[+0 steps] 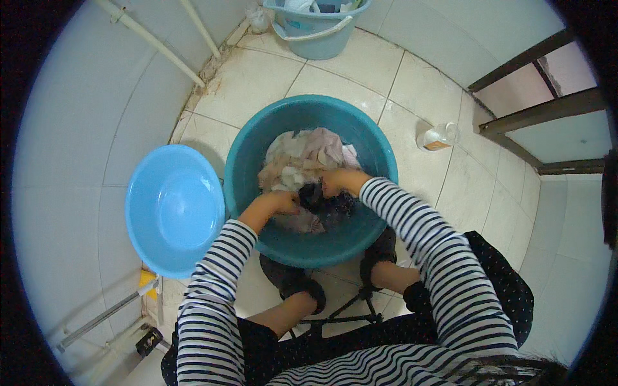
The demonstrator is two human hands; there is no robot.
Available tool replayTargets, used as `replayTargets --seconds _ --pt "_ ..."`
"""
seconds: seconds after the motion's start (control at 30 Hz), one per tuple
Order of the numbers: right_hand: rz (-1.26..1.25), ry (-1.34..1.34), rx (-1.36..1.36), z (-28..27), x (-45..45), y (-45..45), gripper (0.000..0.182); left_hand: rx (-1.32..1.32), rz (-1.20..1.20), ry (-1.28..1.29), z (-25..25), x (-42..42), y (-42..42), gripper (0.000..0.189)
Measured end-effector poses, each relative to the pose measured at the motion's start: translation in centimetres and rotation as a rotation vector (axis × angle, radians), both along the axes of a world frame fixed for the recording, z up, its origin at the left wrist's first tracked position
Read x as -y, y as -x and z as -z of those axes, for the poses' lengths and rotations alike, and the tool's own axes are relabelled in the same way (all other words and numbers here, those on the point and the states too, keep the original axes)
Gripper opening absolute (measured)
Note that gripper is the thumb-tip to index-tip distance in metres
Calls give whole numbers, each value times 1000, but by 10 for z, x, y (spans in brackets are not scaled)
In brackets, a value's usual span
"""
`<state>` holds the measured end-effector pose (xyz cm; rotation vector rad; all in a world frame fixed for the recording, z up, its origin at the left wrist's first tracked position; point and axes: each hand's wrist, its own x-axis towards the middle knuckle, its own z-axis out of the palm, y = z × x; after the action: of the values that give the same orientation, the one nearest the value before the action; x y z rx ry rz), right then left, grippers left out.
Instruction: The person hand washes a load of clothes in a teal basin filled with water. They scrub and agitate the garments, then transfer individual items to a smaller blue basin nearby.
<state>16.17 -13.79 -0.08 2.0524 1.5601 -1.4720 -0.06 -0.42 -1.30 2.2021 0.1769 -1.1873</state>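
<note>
A large teal plastic basin (309,258) stands on the floor before me, with wet clothes in pale pink, white and beige (304,152) heaped in it. Between my two hands is a dark, bunched piece of cloth (311,197). My left hand (282,202) grips its left side, fingers partly hidden. On the other side my right hand (335,183) holds it too, slightly blurred. More dark fabric (344,207) lies below my right hand, inside the basin. A pale garment (301,221) shows under the left hand, near the basin's front.
A light blue basin (181,207) touches the teal one's left side. A bucket with a white handle (318,36), holding several items, stands at the back wall. A clear container with an orange label (438,137) is to the right. Pipes (159,43) run along the left wall.
</note>
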Motion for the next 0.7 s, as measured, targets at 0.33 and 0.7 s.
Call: replayTargets --seconds 0.33,0.7 --pt "124 -301 186 -54 -8 9 34 217 -309 -177 -20 -7 -9 44" --pt "77 -724 519 -37 -7 26 88 488 -283 -623 -50 19 -21 83"
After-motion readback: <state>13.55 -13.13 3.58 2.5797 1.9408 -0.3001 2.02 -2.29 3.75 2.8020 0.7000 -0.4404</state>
